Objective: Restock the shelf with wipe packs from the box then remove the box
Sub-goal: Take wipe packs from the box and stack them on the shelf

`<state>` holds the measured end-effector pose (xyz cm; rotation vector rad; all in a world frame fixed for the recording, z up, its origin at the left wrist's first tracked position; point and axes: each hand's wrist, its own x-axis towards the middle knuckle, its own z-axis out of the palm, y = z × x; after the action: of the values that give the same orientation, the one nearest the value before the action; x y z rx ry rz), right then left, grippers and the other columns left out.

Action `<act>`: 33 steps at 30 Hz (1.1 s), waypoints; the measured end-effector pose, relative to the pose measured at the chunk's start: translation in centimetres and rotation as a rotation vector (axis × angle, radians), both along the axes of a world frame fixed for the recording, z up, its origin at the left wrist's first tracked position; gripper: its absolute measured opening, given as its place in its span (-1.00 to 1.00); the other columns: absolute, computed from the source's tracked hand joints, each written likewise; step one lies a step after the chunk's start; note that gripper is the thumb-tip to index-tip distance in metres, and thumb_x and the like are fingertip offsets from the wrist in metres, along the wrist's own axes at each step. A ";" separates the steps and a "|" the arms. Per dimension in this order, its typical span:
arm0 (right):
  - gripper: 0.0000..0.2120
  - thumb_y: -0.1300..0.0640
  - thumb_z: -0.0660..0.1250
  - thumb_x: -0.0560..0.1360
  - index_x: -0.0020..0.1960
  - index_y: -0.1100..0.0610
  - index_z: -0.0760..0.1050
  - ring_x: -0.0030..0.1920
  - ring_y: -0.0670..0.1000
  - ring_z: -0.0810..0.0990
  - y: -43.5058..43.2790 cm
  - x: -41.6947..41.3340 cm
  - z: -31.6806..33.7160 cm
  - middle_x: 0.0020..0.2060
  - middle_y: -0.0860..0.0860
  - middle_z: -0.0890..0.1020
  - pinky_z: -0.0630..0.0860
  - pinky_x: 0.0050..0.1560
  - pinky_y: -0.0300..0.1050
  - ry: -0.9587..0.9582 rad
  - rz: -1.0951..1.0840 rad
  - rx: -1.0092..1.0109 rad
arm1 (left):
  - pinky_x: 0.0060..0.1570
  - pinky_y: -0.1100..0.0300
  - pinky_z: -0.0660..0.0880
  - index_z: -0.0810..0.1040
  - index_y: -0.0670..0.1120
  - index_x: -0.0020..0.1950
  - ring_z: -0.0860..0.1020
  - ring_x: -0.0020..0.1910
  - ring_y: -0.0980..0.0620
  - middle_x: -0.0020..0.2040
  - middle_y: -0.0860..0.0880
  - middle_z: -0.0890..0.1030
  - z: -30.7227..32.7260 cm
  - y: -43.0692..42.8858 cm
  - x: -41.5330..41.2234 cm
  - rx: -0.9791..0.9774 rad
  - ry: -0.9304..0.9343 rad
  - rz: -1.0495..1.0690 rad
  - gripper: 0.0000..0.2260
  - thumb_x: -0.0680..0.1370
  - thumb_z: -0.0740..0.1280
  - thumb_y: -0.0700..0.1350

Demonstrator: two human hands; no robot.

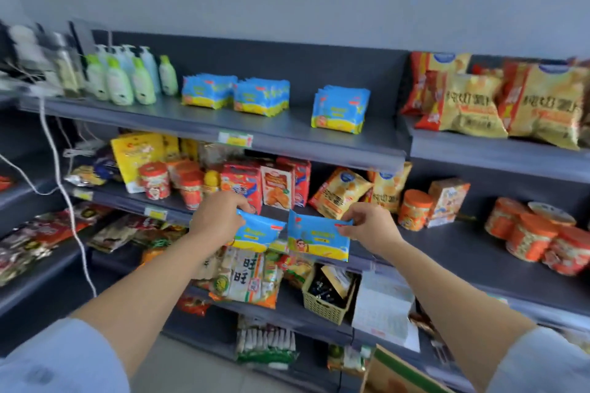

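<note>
Twice the same grip is seen before the middle shelf (pixel 453 242): the left wipe pack (pixel 255 234) is pinched by its top edge in the left hand (pixel 217 220), the right wipe pack (pixel 316 241) in the right hand (pixel 372 226), their print being blurred, while only "旺旺" can be read on a snack bag (pixel 245 274) below.

Head-height view, forward and down, near shelves (pixel 223 124)

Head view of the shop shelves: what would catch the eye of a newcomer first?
First, the two hands in the centre: the left hand pinches one wipe pack and the right hand a second wipe pack, both blue and yellow. Above them, matching wipe packs stand in three groups on the top shelf, with a gap before the third. A cardboard box peeks in at the bottom right corner.
</note>
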<state>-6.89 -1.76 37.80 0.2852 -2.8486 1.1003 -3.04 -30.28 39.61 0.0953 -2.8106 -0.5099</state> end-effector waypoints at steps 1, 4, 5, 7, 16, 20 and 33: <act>-0.85 0.11 0.51 0.39 -0.19 0.08 0.53 -0.29 -0.02 0.46 -1.3 -0.3 0.8 -0.32 -0.02 0.54 0.38 -0.28 -0.15 0.024 0.012 0.001 | -0.07 0.10 0.50 0.67 -0.06 0.02 0.58 0.05 -0.02 0.12 0.00 0.63 0.8 -1.2 0.1 -0.014 0.014 0.011 -0.86 0.49 0.42 -0.21; -0.85 0.11 0.51 0.40 -0.19 0.05 0.53 -0.28 -0.02 0.48 -5.1 -1.2 3.3 -0.31 -0.02 0.55 0.38 -0.30 -0.15 0.090 0.037 0.005 | -0.08 0.09 0.51 0.67 -0.03 0.00 0.58 0.02 -0.01 0.09 0.00 0.64 2.9 -4.9 0.0 -0.020 0.061 0.028 -0.87 0.47 0.45 -0.18; -0.86 0.10 0.51 0.40 -0.18 0.05 0.55 -0.27 -0.02 0.49 -6.3 -1.5 4.1 -0.30 -0.01 0.56 0.39 -0.30 -0.15 0.105 0.039 -0.002 | -0.08 0.08 0.51 0.67 -0.03 -0.01 0.57 0.03 -0.01 0.09 0.01 0.64 3.5 -6.1 -0.2 -0.018 0.078 0.033 -0.87 0.47 0.46 -0.16; -0.88 0.12 0.52 0.40 -0.15 0.06 0.58 -0.26 -0.01 0.50 -8.7 -2.3 5.6 -0.27 0.00 0.58 0.39 -0.31 -0.18 0.138 0.039 -0.043 | -0.09 0.10 0.50 0.67 -0.02 -0.03 0.57 0.02 0.00 0.08 0.02 0.63 4.7 -8.5 -0.7 -0.016 0.108 0.040 -0.89 0.47 0.46 -0.15; -0.87 0.10 0.52 0.40 -0.13 0.08 0.58 -0.25 -0.01 0.50 -17.4 -6.0 11.2 -0.25 0.05 0.60 0.51 -0.20 -0.03 0.270 0.022 -0.150 | -0.14 0.07 0.54 0.65 -0.02 -0.04 0.57 -0.09 0.00 0.05 0.01 0.62 10.0 -18.5 -4.5 0.111 0.204 0.055 -0.89 0.47 0.46 -0.17; -0.86 0.08 0.52 0.39 -0.14 0.07 0.58 -0.28 -0.03 0.48 -19.9 -7.8 13.0 -0.27 0.02 0.59 0.49 -0.23 -0.09 0.336 0.006 -0.164 | -0.12 0.10 0.49 0.65 -0.03 -0.04 0.55 -0.07 0.01 0.02 -0.01 0.61 11.7 -21.3 -6.2 0.158 0.240 0.037 -0.89 0.46 0.46 -0.19; -0.87 0.11 0.52 0.40 -0.15 0.03 0.56 -0.27 -0.01 0.51 -23.0 -18.0 15.7 -0.29 0.00 0.56 0.51 -0.19 -0.08 0.370 -0.044 -0.214 | -0.12 0.13 0.47 0.64 -0.04 -0.11 0.51 -0.09 0.02 -0.07 0.02 0.57 14.3 -25.6 -14.9 0.281 0.336 0.063 -0.88 0.45 0.46 -0.25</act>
<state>-24.87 -24.81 53.48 0.3654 -2.3832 1.1895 -17.92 -55.92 53.96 0.1401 -2.3897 -0.8207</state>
